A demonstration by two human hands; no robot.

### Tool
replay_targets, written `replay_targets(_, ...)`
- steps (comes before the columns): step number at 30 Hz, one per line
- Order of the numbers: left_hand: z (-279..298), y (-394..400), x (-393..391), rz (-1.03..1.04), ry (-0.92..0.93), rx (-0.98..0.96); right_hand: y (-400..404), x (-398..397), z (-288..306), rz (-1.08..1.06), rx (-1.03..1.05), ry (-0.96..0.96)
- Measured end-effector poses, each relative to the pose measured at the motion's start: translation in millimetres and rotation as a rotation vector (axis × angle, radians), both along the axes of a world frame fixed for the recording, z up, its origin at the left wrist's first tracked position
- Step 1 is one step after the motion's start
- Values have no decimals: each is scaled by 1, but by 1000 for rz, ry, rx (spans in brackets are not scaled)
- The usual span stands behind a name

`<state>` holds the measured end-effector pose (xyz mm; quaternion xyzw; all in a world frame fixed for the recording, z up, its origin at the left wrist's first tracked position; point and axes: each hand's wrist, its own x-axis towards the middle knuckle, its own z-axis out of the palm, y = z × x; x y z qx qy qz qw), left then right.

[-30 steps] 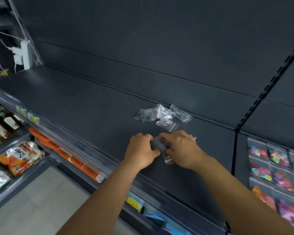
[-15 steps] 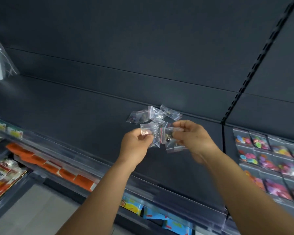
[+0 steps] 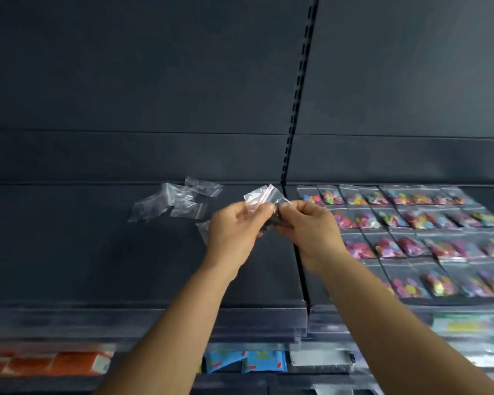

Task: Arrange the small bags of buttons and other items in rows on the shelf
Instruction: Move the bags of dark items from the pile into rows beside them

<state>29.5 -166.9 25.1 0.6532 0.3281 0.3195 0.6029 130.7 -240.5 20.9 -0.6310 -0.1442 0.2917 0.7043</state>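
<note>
Dark shelf (image 3: 97,252) backed by dark panelling. Above its middle, a small clear bag (image 3: 261,196) with a red-striped seal is pinched between the left hand (image 3: 234,229) and the right hand (image 3: 308,226), fingers curled on it. Loose clear bags (image 3: 174,202) are heaped behind-left. Rows of coloured button bags (image 3: 411,232) are laid out right.

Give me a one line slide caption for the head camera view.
Both hands, left hand and right hand, hold small clear bags above a dark shelf.
</note>
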Motion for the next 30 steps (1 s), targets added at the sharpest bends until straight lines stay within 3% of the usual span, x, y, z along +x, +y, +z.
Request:
replay_targets(4, 5, -23, 37, -32, 57, 132, -41, 25, 2, -34, 10, -43)
replay_targets(11, 12, -86, 106, -242, 63, 133, -141, 99, 4, -238, -48, -114)
replay_targets(16, 18, -154, 163, -332, 78, 240, -217, 137, 15, -71, -116, -242)
replay_targets(23, 17, -248, 236, -442, 77, 279, -319, 192, 22, -237, -176, -267)
replay_targets(30, 15, -337, 292, -576, 51, 167, -408, 235, 22, -325, -212, -266)
